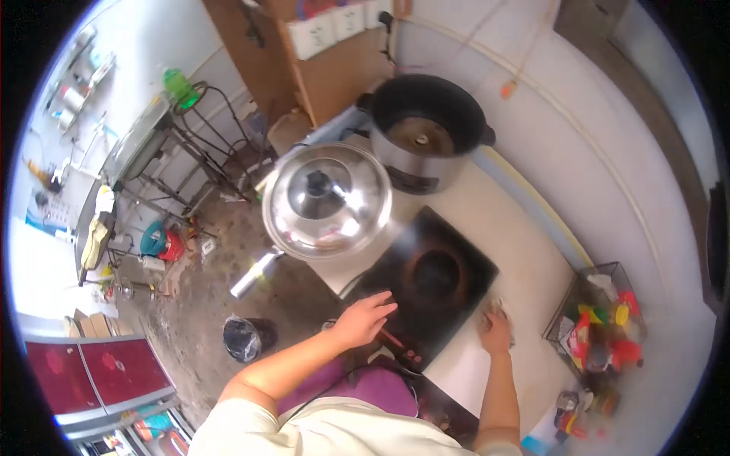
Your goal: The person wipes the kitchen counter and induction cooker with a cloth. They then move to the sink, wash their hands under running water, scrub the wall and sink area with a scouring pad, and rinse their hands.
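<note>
My left hand point(366, 318) reaches over the front left edge of a black induction cooktop point(475, 262), fingers stretched out and holding nothing. Whether its fingertips touch the glass I cannot tell. On the pale tabletop to the right of the cooktop, my right hand point(496, 332) is pressed down with its fingers around a crumpled, light-coloured cloth point(498, 308), mostly hidden under the hand. A ring-shaped brownish mark shows on the cooking zone. Left of the cooktop stands a shiny steel pan with a lid point(285, 201), its handle pointing toward the lower left.
Behind the cooktop stands a large dark pot point(418, 163), uncovered. A wire basket point(559, 330) with colourful packets sits at the right, jars point(566, 414) nearer me. On the floor at left is a lined bin point(251, 340). A white wall bounds the table's far side.
</note>
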### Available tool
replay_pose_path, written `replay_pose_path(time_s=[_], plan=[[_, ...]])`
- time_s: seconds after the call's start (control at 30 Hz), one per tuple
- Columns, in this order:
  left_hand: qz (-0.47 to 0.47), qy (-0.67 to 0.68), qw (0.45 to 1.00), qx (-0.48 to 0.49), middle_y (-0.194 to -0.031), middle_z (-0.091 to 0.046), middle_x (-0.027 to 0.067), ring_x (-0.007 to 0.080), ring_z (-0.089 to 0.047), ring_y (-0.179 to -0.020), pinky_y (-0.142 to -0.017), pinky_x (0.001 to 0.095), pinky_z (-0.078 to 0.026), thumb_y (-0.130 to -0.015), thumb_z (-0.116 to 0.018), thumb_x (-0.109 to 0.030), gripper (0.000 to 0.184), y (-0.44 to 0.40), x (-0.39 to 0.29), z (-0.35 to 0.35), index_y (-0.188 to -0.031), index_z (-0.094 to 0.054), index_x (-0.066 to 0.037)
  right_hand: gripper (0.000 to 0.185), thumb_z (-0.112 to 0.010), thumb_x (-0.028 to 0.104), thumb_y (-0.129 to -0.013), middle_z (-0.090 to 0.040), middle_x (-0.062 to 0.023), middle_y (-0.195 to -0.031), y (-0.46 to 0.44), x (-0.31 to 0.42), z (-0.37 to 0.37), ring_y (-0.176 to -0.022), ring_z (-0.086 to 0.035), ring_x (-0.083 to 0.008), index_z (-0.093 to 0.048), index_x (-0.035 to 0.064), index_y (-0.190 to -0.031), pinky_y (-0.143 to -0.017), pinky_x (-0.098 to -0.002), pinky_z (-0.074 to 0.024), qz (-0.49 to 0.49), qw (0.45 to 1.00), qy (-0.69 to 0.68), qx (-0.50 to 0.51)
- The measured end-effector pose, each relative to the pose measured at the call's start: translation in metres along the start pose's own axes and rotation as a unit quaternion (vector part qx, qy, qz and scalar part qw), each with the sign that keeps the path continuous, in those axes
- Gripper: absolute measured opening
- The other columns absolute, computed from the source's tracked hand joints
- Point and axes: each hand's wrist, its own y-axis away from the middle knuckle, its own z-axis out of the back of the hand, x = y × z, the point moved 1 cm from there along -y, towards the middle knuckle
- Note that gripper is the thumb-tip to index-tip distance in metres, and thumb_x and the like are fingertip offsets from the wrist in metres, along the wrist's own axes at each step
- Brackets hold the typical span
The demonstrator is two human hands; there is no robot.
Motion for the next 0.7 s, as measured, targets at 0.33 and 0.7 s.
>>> replay_pose_path(time_s=[0.33, 0.7], plan=[[-0.020, 0.001, 0.997, -0.081, -0.128, -0.050, 0.0137, 0.0298, -0.057, -0.105, -0.085, 0.0350, -0.050, -0.080, -0.062, -0.007, 0.039, 0.091, 0.068, 0.167, -0.118, -0.057, -0.011, 0.030, -0.064, 0.013, -0.077, -0.059, -0.0148, -0.116, 0.068, 0.309, 0.045, -0.106, -0.055, -0.0318, -0.061, 0.0056, -0.106, -0.092, -0.0392, -0.0434, 0.229, 0.954, -0.141, -0.129], [0.126, -0.045, 0.969, -0.209, -0.129, -0.050, 0.0131, 0.0303, -0.052, -0.114, -0.094, 0.0372, -0.046, -0.085, -0.056, -0.015, 0.037, 0.214, 0.139, 0.284, -0.121, -0.056, -0.011, 0.024, -0.066, 0.012, -0.076, -0.065, -0.0110, -0.103, 0.121, 0.554, 0.035, -0.093, -0.062, -0.0285, -0.061, 0.0088, -0.100, -0.080, -0.0368, -0.0497, 0.499, 0.850, -0.158, -0.057]])
